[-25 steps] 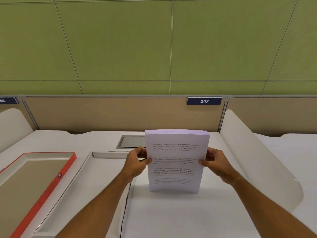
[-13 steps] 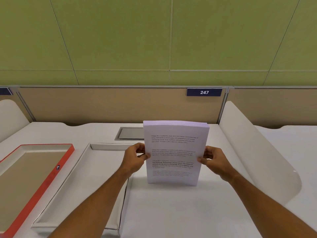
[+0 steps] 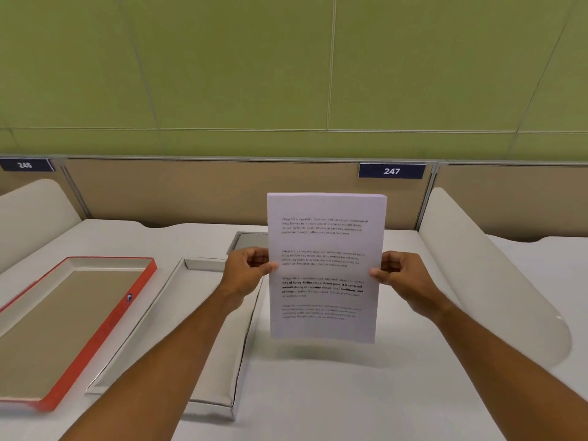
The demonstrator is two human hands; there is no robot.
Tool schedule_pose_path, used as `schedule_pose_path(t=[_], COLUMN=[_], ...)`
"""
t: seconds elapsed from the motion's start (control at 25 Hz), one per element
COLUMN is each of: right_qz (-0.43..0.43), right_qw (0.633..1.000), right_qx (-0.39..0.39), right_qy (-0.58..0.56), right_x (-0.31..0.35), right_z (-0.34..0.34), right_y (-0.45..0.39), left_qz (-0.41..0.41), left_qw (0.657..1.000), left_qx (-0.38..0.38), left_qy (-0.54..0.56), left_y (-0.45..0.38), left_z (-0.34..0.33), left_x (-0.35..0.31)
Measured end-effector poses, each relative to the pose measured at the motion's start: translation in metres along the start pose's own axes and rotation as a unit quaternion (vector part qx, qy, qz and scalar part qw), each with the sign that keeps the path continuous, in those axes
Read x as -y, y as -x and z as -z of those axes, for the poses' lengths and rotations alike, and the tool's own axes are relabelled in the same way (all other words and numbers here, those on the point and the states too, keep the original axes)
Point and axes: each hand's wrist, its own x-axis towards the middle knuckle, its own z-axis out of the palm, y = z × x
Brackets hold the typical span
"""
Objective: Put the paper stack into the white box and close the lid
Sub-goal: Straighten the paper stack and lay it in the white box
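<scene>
A thick paper stack (image 3: pixel 324 268) with printed text stands upright in the middle, lifted just above the white desk. My left hand (image 3: pixel 246 270) grips its left edge and my right hand (image 3: pixel 402 276) grips its right edge. The open white box (image 3: pixel 178 297) lies flat on the desk to the left of the stack, partly hidden under my left forearm. Further left lies the red-edged lid (image 3: pixel 95 338), inside up.
A curved white divider (image 3: pixel 490 275) rises at the right of the desk and another (image 3: pixel 28 214) at the far left. A grey cable hatch (image 3: pixel 248 241) sits behind the box. A tan partition with a "247" label (image 3: pixel 391 171) runs along the back.
The paper stack has risen off the desk in both hands and now hangs above the surface. The view has shifted slightly.
</scene>
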Motion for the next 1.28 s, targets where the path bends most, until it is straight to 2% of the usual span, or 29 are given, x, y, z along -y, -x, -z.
schedule_pose_path(t=[0.2,0.44,0.76,0.88,1.04,1.28], right_qz=[0.018,-0.013,-0.152,-0.205,-0.269,-0.294], right_qw=[0.999,0.998,0.988,0.978,0.958,0.936], right_qx=[0.037,0.03,-0.005,-0.04,-0.069,-0.101], right_qy=[-0.035,-0.055,0.017,0.028,0.078,0.166], right_x=[0.034,0.058,0.052,0.035,0.011,-0.013], right_z=[-0.034,-0.104,-0.232,-0.276,-0.315,-0.344], right_y=[-0.007,-0.02,-0.035,-0.037,-0.038,-0.036], left_qz=[0.01,0.035,0.201,0.254,0.285,0.265], left_qw=[0.999,0.997,0.979,0.966,0.956,0.942], left_qx=[-0.031,-0.054,-0.044,-0.038,-0.01,0.004], left_qy=[0.043,0.043,0.003,-0.023,-0.073,-0.204], left_y=[0.008,0.001,-0.041,-0.054,-0.062,-0.064], left_z=[0.041,0.109,0.202,0.225,0.235,0.233], left_x=[-0.017,-0.014,0.042,0.072,0.1,0.128])
